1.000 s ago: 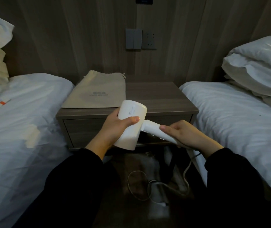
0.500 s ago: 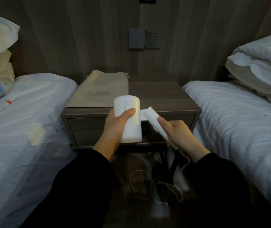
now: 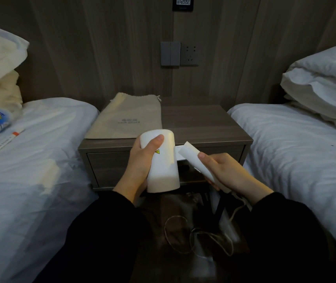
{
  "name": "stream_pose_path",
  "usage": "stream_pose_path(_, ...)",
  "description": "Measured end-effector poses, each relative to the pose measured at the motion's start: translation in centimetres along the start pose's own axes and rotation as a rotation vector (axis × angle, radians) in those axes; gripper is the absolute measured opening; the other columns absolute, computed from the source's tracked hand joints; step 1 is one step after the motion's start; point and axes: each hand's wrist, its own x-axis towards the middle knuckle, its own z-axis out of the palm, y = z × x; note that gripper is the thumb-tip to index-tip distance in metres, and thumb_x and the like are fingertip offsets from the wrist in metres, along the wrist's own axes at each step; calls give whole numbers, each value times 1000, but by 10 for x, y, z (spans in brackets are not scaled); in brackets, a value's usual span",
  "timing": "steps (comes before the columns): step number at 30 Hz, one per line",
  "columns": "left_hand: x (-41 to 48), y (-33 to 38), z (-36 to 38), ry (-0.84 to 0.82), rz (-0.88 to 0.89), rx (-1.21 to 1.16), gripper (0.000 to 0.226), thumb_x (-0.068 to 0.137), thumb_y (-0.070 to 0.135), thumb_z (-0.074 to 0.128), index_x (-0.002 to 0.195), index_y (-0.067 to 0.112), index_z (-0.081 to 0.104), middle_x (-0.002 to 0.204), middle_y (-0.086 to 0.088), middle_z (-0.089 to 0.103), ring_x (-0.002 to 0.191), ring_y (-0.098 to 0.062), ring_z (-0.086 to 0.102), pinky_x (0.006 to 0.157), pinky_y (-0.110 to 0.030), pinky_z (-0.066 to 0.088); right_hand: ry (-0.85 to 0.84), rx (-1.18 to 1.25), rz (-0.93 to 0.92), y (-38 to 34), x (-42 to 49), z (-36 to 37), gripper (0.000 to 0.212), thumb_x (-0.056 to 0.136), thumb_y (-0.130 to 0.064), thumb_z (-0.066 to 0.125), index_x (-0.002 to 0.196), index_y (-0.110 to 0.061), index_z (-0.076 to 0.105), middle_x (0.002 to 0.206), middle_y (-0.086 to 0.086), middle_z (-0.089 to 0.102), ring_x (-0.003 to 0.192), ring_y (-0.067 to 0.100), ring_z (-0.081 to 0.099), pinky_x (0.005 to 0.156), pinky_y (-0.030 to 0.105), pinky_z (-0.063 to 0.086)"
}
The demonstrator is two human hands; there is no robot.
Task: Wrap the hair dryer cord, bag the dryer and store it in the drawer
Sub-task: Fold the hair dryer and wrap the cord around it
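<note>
- L hand (image 3: 142,162) gripped dryer (image 3: 163,170) barrel, R hand (image 3: 224,172) held its half-folded handle (image 3: 193,160), just before drawer (image 3: 110,160).
- Cord (image 3: 199,235) lay loose on floor (image 3: 155,217): could snag when wrapped.
- Hinge (image 3: 177,149) might pinch skin.

White hair dryer (image 3: 163,162) is being held in 2 hands: the left hand (image 3: 140,162) is gripping the near-upright cylindrical barrel, the right hand (image 3: 224,170) the folding handle (image 3: 193,160), angled down to the right. Pale cord (image 3: 199,237) is trailing in loose loops on the floor. Beige drawstring bag (image 3: 126,119) is lying flat on the nightstand (image 3: 203,123); drawer (image 3: 110,160) is sitting closed.
</note>
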Motion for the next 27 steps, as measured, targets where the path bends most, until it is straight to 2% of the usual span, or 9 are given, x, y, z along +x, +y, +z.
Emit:
stream_pose_path(3, -1, 0, -1, 28, 40, -68, 39, 84, 33, 63, 119, 23, 50, 111, -12, 61, 92, -27, 63, 68, -37, 54, 119, -37, -6, -2, 0, 4, 57, 90, -53, 42, 51, -12, 51, 39, -1, 50, 37, 13, 49, 40, 17, 39)
stream_pose_path(6, -1, -3, 5, 60, 36, -176, 23, 84, 32, 63, 105, 28, 54, 109, -11, 62, 91, -25, 63, 74, -41, 56, 224, 48, 16, -6, -3, 16, 56, 89, -53, 44, 54, -9, 53, 45, 2, 51, 40, 13, 49, 42, 20, 38)
stream_pose_path(9, -3, -15, 18, 141, -35, -343, 48, 81, 38, 66, 124, 24, 49, 114, -9, 61, 98, -27, 63, 86, -46, 54, 311, 243, 110, -10, -6, 37, 54, 92, -50, 42, 53, -12, 44, 50, 2, 45, 42, 12, 43, 39, 18, 33)
stream_pose_path(12, -3, -30, 22, 212, -60, -311, 57, 79, 42, 66, 128, 23, 44, 116, -9, 61, 100, -27, 62, 89, -48, 53, 265, 150, 156, -6, -4, 39, 57, 93, -52, 36, 52, -11, 43, 49, 2, 48, 43, 14, 46, 42, 23, 34)
stream_pose_path(17, -2, -39, 21, 64, -124, -304, 59, 81, 48, 62, 131, 24, 41, 116, -7, 60, 101, -25, 63, 81, -43, 56, 227, 157, 163, 0, -2, 24, 59, 90, -53, 42, 52, -8, 46, 46, 7, 52, 38, 17, 49, 39, 19, 38)
stream_pose_path(19, -3, -37, 18, 0, 14, -129, 52, 85, 42, 60, 129, 20, 42, 121, -8, 58, 99, -18, 62, 71, -32, 54, 280, 154, 121, 4, 0, 13, 58, 87, -53, 48, 48, -11, 45, 44, 7, 48, 35, 14, 45, 37, 19, 34)
stream_pose_path(21, -2, -30, 9, -57, 278, 209, 42, 86, 32, 63, 124, 23, 46, 129, -6, 52, 100, -10, 56, 77, -23, 48, 341, 66, 58, 8, 1, 0, 61, 85, -51, 53, 39, -16, 34, 39, -3, 37, 34, 8, 35, 40, 22, 30)
stream_pose_path(24, 2, -22, -7, -303, 598, 801, 76, 71, 35, 77, 136, 29, 39, 145, 5, 37, 129, -9, 37, 105, -29, 34, 330, -111, -37, 16, 3, -20, 61, 82, -53, 55, 38, -16, 33, 43, -6, 29, 44, 11, 32, 51, 30, 29)
stream_pose_path(27, 1, -24, -13, -436, 833, 1274, 101, 62, 44, 80, 145, 27, 27, 152, -1, 30, 139, -19, 28, 113, -41, 27, 187, -255, -106, 17, 1, -35, 57, 78, -59, 53, 46, -13, 45, 47, -3, 42, 50, 14, 44, 55, 33, 36)
